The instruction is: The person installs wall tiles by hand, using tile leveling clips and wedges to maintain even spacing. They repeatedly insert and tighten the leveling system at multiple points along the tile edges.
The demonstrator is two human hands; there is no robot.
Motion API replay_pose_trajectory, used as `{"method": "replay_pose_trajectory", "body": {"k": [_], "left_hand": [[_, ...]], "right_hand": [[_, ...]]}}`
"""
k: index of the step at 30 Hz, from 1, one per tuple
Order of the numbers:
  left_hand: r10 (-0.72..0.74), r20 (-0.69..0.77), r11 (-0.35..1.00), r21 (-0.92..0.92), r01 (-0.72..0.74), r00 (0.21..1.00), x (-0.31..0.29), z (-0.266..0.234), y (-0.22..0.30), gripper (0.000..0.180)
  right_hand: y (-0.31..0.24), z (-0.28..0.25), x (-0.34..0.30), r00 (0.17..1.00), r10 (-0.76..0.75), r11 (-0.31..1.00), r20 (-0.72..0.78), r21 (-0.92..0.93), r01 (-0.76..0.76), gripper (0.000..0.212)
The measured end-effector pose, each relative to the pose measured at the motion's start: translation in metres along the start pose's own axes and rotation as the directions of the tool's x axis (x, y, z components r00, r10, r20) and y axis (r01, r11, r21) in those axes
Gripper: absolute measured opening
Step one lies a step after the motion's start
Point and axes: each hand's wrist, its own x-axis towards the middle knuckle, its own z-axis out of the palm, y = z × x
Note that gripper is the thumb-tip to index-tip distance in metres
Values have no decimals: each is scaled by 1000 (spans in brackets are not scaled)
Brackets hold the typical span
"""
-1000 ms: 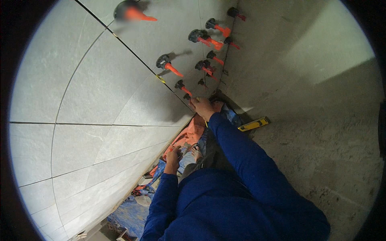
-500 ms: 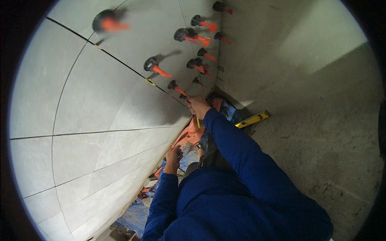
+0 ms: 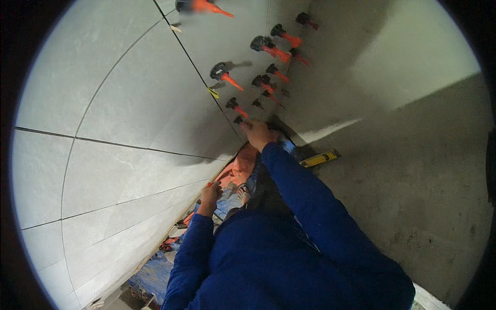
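Note:
My right hand (image 3: pixel 259 136) reaches up to the tiled wall, its fingers closed at the lowest tile levelling clip (image 3: pixel 238 120). That clip shows a black disc; the fingers hide its handle side. Just above is another levelling clip (image 3: pixel 237 107) with a black base and an orange handle. Several more such clips, like this one (image 3: pixel 224 75), stick out of the large pale grey tiles (image 3: pixel 129 98). Lower down beside the wall, my left hand (image 3: pixel 210 199) is closed on a small orange-red piece (image 3: pixel 209 184), mostly hidden by the fingers.
A bare grey wall (image 3: pixel 392 155) stands on the right, meeting the tiles in a corner. A yellow spirit level (image 3: pixel 319 158) lies against it. Below are an orange cloth (image 3: pixel 238 168), blue sheeting (image 3: pixel 155 274) and my foot (image 3: pixel 243 194). A yellow spacer (image 3: pixel 213 93) sits in a tile joint.
The view has turned, so the clips appear farther right. My right hand stays by the low clip; a yellow stick below it no longer shows. My left hand still grips the orange-red piece.

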Motion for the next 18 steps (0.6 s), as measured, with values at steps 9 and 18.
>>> {"method": "replay_pose_trajectory", "body": {"k": [9,18], "left_hand": [[-105,13,993,54,104,994,-16,-4,-23,20],[-71,19,992,111,68,997,-34,19,-19,25]], "right_hand": [[-6,1,3,994,-105,949,42,-295,113,32],[-2,25,-4,993,-97,971,-61,-227,81,32]]}}
